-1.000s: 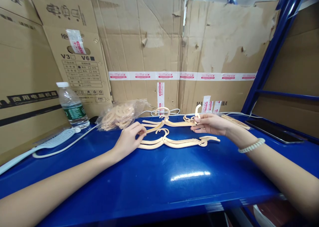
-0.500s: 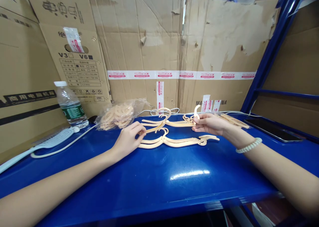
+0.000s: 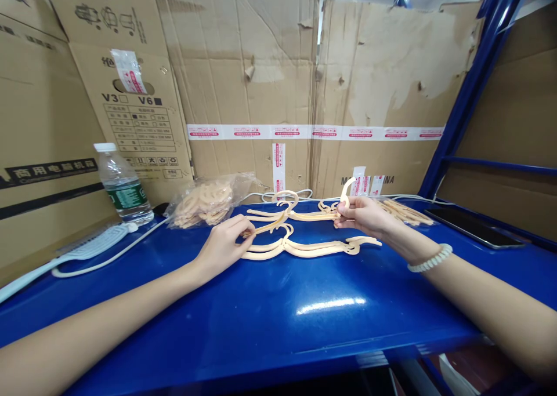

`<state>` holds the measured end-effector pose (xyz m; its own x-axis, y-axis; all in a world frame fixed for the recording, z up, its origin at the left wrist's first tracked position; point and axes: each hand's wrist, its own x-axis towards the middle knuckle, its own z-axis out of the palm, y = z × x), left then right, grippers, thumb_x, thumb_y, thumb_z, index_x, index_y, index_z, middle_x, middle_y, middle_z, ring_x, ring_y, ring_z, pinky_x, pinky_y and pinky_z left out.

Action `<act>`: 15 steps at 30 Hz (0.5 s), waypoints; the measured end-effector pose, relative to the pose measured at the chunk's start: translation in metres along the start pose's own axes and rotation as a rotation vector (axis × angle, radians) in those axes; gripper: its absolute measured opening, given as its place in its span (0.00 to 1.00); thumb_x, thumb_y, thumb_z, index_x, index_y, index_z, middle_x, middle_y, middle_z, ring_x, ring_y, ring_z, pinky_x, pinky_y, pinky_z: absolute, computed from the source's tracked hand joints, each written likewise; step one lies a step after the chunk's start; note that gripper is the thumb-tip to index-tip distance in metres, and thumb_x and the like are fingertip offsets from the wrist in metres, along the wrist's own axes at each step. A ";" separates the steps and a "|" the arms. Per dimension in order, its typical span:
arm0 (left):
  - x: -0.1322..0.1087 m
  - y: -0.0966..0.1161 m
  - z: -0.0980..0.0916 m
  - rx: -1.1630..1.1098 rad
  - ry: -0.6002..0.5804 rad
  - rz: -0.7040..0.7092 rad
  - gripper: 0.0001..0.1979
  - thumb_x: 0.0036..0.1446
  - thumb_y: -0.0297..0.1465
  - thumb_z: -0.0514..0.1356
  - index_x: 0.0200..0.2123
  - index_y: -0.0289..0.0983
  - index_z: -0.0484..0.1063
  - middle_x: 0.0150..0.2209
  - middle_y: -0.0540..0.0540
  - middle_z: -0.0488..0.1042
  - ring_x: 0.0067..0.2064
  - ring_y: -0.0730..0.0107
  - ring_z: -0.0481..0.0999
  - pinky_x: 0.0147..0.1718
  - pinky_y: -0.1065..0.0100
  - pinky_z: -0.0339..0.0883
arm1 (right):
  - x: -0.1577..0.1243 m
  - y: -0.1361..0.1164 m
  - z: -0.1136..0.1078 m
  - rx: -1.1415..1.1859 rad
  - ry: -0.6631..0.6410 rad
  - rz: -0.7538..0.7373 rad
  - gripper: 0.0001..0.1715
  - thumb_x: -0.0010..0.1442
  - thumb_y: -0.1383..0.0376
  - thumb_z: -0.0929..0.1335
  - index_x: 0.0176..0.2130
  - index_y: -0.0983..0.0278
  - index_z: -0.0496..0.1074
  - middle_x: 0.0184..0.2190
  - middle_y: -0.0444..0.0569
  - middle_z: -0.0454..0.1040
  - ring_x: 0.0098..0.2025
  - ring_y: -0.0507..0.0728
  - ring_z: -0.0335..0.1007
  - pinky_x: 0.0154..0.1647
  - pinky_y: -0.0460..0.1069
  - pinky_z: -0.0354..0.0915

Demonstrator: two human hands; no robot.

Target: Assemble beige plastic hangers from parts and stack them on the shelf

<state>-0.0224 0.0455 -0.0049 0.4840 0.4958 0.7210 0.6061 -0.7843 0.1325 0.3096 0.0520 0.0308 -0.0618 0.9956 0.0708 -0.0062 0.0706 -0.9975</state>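
A beige folding clothes hanger [image 3: 314, 217] spans between my two hands, its hook curling up at the middle. My left hand [image 3: 221, 244] is closed in a pinch on its left arm. At the opposite end, my right hand [image 3: 364, 215] pinches the right arm's tip, where a pale curved piece [image 3: 347, 189] sticks up from the fingers. How that piece meets the arm is hidden by the fingertips. Nearer to me, a second beige hanger [image 3: 315, 250] lies on the blue tabletop [image 3: 243, 326], partly behind my left fingers at its left end.
A clear bag of beige plastic parts [image 3: 204, 202] sits left of the hands, near a water bottle [image 3: 126, 190] and a pale brush-like object [image 3: 93, 246]. Loose beige strips [image 3: 404, 211] and a phone [image 3: 474, 226] lie right. Cardboard [image 3: 243, 88] stands behind; a white cable runs along it.
The curved piece at my right fingertips has tipped slightly up and to the right. My left hand keeps its pinch, and the near hanger lies as before.
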 end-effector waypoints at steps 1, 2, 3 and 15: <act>0.000 0.000 0.000 -0.002 0.000 0.003 0.05 0.59 0.26 0.55 0.30 0.36 0.69 0.30 0.48 0.69 0.32 0.71 0.69 0.31 0.69 0.64 | -0.001 -0.001 0.001 -0.003 0.013 -0.008 0.12 0.55 0.75 0.72 0.26 0.67 0.65 0.20 0.45 0.72 0.23 0.52 0.74 0.29 0.45 0.75; 0.000 0.000 0.000 -0.006 -0.003 0.004 0.06 0.59 0.26 0.54 0.30 0.36 0.69 0.30 0.48 0.69 0.31 0.71 0.69 0.31 0.69 0.64 | -0.001 -0.001 0.002 -0.006 0.024 -0.016 0.12 0.55 0.75 0.71 0.26 0.67 0.65 0.19 0.45 0.72 0.22 0.52 0.74 0.29 0.45 0.75; 0.000 0.001 0.000 -0.010 -0.007 0.004 0.06 0.59 0.26 0.54 0.31 0.36 0.69 0.30 0.48 0.69 0.31 0.71 0.69 0.31 0.69 0.64 | -0.002 -0.001 0.003 -0.007 0.031 -0.023 0.12 0.56 0.75 0.71 0.26 0.66 0.65 0.19 0.44 0.71 0.22 0.52 0.74 0.28 0.45 0.75; 0.000 0.005 -0.003 0.032 0.010 0.054 0.06 0.56 0.21 0.54 0.30 0.37 0.65 0.29 0.50 0.64 0.31 0.72 0.66 0.32 0.70 0.62 | -0.002 0.000 0.004 -0.006 0.028 -0.137 0.17 0.48 0.69 0.77 0.27 0.65 0.64 0.18 0.43 0.71 0.21 0.51 0.71 0.24 0.45 0.71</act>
<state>-0.0214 0.0405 -0.0024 0.5107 0.4491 0.7331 0.5994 -0.7973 0.0709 0.3056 0.0495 0.0309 -0.0329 0.9779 0.2066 -0.0064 0.2065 -0.9784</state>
